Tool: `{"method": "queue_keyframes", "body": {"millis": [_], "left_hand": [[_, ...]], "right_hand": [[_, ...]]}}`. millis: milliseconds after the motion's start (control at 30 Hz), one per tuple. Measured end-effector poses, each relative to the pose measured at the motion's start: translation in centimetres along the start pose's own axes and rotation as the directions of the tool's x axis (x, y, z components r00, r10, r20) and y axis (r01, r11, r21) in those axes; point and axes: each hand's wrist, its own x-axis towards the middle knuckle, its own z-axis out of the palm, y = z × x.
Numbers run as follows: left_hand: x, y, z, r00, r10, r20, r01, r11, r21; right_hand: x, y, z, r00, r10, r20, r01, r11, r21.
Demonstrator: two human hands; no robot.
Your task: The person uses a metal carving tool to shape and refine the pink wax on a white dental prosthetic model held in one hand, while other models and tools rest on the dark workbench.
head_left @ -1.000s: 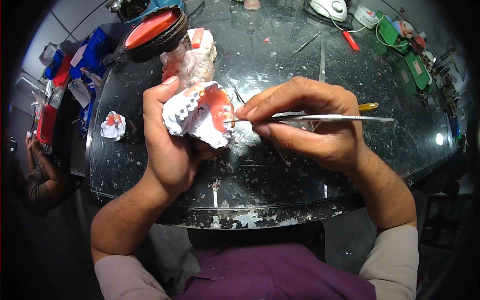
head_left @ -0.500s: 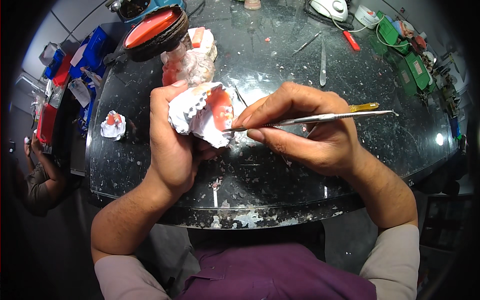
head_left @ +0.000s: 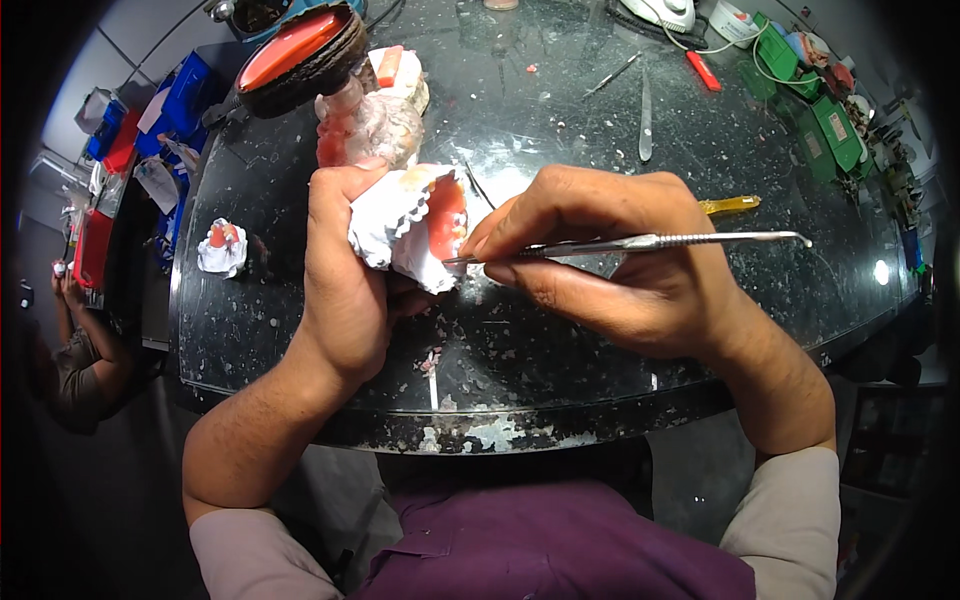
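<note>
Gripped in my left hand [head_left: 340, 280] is a white plaster dental model [head_left: 385, 225], thumb along its top left side and fingers mostly hidden beneath. It has pink wax [head_left: 443, 220] and small teeth inside. My right hand [head_left: 610, 280] pinches a thin steel carving instrument [head_left: 690, 239] like a pen, its tip against the model near the lower edge of the wax. Behind stand a dark dish of red wax [head_left: 285, 55] and a pale, lumpy pink block [head_left: 375, 130]. A smaller cast [head_left: 222, 250] lies at the left.
Blue and red bins [head_left: 180, 100] line the left; a co-worker [head_left: 80, 360] is at the far left. At the right are green trays [head_left: 830, 130], a white device [head_left: 660, 12], a red tool [head_left: 703, 70], a metal spatula [head_left: 646, 115] and a yellow-handled tool [head_left: 728, 204].
The model and my left hand have shifted right and turned, showing less of the pink inside. The instrument's tip has moved lower, and my right hand has moved slightly with it.
</note>
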Motion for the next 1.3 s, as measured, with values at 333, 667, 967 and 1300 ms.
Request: {"method": "queue_keyframes", "body": {"millis": [333,667,967,1300], "left_hand": [[0.2,-0.4,-0.8,0.994,0.024,0.103,-0.017,0.998,-0.062],[0.8,-0.5,-2.2,0.977,0.036,0.210,-0.015,0.995,-0.102],[0.6,-0.1,-1.8,0.973,-0.039,0.229,0.071,0.988,-0.137],[0.5,-0.3,-1.6,0.989,-0.020,0.146,0.043,0.987,-0.155]], "right_hand": [[0.1,-0.1,-0.7,0.998,0.039,0.046,-0.046,0.986,0.162],[0.3,-0.4,-0.5,0.995,0.077,-0.056,-0.063,0.970,0.233],[0.4,1.2,0.3,0.974,-0.223,-0.039,0.225,0.971,0.079],[0.1,1.1,0.5,0.990,-0.119,-0.070,0.129,0.979,0.156]]}}
